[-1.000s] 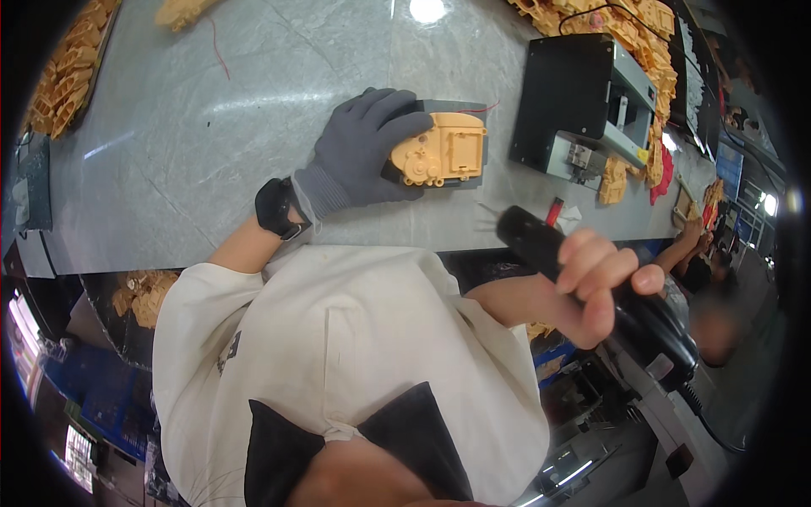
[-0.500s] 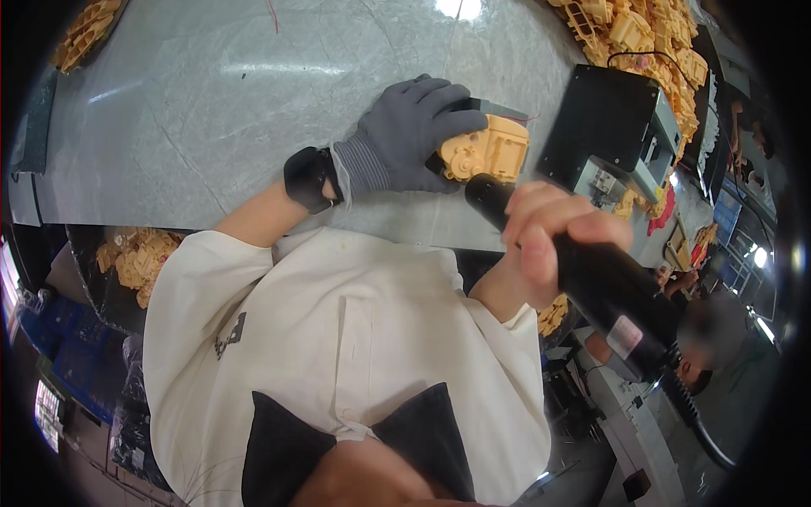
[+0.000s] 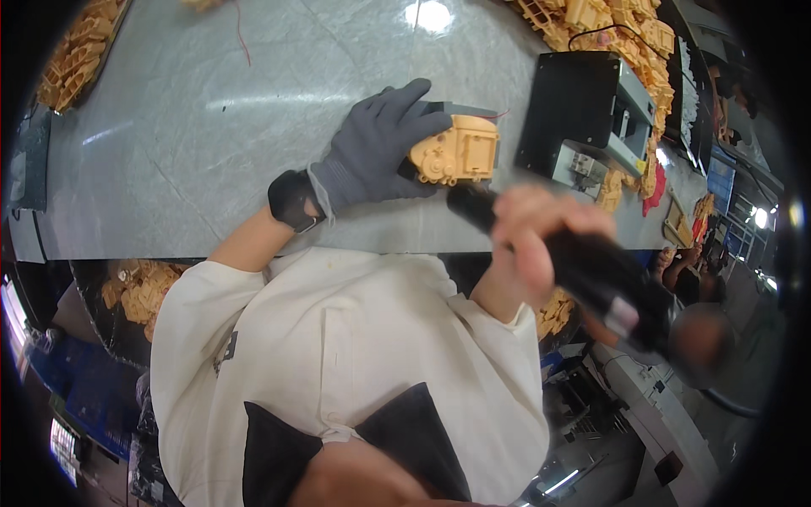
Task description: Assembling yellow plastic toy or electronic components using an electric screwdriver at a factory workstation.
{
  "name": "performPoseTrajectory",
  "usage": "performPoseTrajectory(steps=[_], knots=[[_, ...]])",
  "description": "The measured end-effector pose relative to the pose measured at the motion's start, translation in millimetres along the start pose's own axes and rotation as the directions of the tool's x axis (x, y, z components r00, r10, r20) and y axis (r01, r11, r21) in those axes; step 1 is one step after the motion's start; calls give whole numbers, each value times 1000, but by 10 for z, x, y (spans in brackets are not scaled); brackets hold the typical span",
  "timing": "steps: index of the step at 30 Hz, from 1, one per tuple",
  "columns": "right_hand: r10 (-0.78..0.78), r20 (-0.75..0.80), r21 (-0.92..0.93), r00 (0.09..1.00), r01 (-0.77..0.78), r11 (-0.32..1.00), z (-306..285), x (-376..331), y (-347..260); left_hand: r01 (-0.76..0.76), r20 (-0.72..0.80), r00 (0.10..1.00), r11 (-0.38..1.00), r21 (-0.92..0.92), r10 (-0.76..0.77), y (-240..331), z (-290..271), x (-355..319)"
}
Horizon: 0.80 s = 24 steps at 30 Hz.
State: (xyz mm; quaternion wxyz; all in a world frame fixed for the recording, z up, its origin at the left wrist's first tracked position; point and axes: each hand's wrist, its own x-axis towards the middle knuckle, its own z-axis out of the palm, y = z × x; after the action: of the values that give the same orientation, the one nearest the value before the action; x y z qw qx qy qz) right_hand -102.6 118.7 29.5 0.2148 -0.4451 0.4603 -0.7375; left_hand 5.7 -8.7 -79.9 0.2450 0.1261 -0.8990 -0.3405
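Note:
My left hand (image 3: 372,148), in a grey knitted glove, is closed around the left side of a yellow plastic housing (image 3: 460,150) with moulded round bosses and a rectangular recess. A dark grey block (image 3: 469,110) shows behind the housing, with a thin red wire at its right end. My bare right hand (image 3: 541,232) wraps round a black corded electric screwdriver (image 3: 604,283), blurred by motion. The screwdriver is tilted, its nose (image 3: 469,205) just in front of the housing's near edge. Whether the tip touches the housing, I cannot tell.
Right of the housing stands a black box (image 3: 568,110) with a metal feeder front. Yellow plastic parts (image 3: 646,38) are heaped behind it. More yellow parts lie far left (image 3: 80,59) and in a black-lined container (image 3: 139,291) below the table edge. Another person's hand (image 3: 676,266) shows at right.
The whole view has shifted, so the table things sit further left. The screwdriver's nose has moved slightly right and nearer to me relative to the housing. My left hand keeps its hold.

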Motion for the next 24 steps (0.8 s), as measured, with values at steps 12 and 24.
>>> performPoseTrajectory(steps=[12,24], knots=[[-228,-565,-433,793,-50,900,-1355,404,-243,30,63,998,999,-10,-30,33,-25,68],[-148,-11,24,989,149,989,-226,224,-84,42,41,998,999,-11,-42,-13,-43,47]])
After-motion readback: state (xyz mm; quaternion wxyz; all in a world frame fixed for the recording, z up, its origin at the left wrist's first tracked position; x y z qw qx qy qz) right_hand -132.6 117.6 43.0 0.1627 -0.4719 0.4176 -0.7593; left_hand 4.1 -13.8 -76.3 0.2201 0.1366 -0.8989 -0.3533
